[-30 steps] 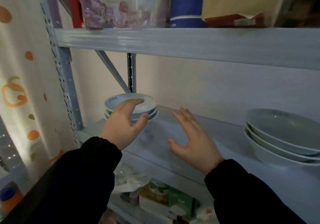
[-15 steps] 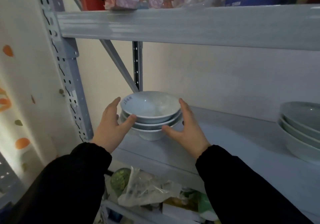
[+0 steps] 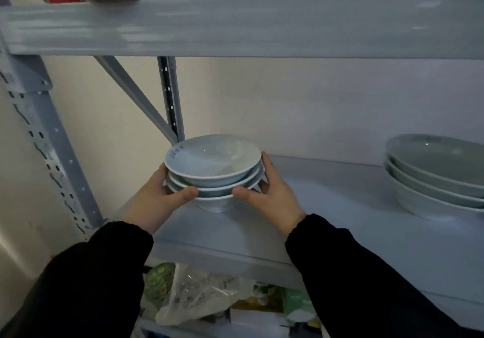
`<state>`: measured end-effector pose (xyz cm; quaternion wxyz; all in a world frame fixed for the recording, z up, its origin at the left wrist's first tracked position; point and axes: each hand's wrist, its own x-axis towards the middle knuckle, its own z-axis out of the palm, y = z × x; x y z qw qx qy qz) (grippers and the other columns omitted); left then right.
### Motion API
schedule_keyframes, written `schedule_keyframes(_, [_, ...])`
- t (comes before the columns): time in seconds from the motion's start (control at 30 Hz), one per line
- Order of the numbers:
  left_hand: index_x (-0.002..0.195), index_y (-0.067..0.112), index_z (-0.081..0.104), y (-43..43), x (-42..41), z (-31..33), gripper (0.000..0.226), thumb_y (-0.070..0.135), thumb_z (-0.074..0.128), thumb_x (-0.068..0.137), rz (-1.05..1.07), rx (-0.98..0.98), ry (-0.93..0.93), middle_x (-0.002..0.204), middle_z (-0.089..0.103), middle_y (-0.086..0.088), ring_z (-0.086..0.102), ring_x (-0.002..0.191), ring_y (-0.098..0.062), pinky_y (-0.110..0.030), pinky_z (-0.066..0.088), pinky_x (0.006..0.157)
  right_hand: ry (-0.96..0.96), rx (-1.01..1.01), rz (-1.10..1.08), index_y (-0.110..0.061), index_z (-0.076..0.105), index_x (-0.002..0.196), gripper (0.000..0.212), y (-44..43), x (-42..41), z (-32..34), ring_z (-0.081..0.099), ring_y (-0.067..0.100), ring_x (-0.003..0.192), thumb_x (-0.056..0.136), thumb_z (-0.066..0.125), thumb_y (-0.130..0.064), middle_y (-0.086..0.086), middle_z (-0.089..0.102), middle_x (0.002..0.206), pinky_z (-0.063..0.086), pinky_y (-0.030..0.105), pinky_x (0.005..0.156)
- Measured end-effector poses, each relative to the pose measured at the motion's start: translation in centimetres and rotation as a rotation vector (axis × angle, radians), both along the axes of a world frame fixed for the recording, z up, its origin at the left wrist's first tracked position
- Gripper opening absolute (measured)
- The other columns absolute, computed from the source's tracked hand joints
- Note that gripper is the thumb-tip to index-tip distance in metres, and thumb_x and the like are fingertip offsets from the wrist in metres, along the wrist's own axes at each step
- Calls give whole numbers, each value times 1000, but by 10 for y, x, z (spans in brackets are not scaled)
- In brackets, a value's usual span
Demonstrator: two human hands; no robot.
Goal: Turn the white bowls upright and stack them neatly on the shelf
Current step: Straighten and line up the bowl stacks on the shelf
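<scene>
**Cradling the nested bowls from both sides**

The grey shelf (image 3: 340, 222) fills most of the view, and its board runs from nine o'clock to three o'clock under a heavy upper beam (image 3: 235, 21). At three o'clock on the board, well apart from the work, sits a pile of wider dishes (image 3: 440, 178).

Left of centre, near the back post (image 3: 170, 102), stand the white bowls (image 3: 213, 170). There are three of them, mouths up and nested one in another. The lowest foot appears to rest on the board, though whether any weight is off it cannot be told.

The stack's axis runs roughly vertical, from six to twelve o'clock. The rims look slightly uneven, fanning apart a little on the three o'clock side.

The left hand (image 3: 157, 201) grips the stack at its nine o'clock side. Its fingers wrap behind the rims and its thumb presses in at about seven o'clock.

The right hand (image 3: 275, 196) mirrors it at three o'clock. Its fingers lie up along the rims and its thumb closes in at about five o'clock.

Both hands are partly closed around the bowls and hold nothing else. Neither is nearer than the other, and the stack lies dead ahead between them.

Any squaring or shifting therefore likely depends on even pressure from both sides, so that the vertical axis stays true.

Below the board, at six o'clock, a clear plastic bag (image 3: 204, 293) lies among packets.
</scene>
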<state>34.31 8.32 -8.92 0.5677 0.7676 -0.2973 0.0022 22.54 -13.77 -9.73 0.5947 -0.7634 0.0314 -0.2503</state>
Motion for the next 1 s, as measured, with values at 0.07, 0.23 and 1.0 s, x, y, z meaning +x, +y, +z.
schedule_keyframes(0.07, [136,36,44,-17,-1,0,73,27,84,75,-46,-8,19,112,63,23,61,87,20,0,44,67,-10,11,-19,-54,34,140,88,-12,-7,0,52,-6,125,76,87,-23,-34,54,132,45,9,92])
schedule_keyframes(0.23, [129,51,50,-57,7,0,86,64,86,53,-183,17,41,115,68,26,64,107,2,-24,50,89,-8,7,-101,-57,33,132,84,-41,-34,5,52,-20,113,79,84,-15,-33,51,129,43,3,82])
schedule_keyframes(1.0, [146,26,38,-180,-26,-14,109,56,89,55,-510,-129,87,132,62,16,59,122,-8,-19,48,96,-43,87,-294,-51,22,143,102,-128,-101,-9,47,3,133,70,89,-30,-33,40,139,43,20,104])
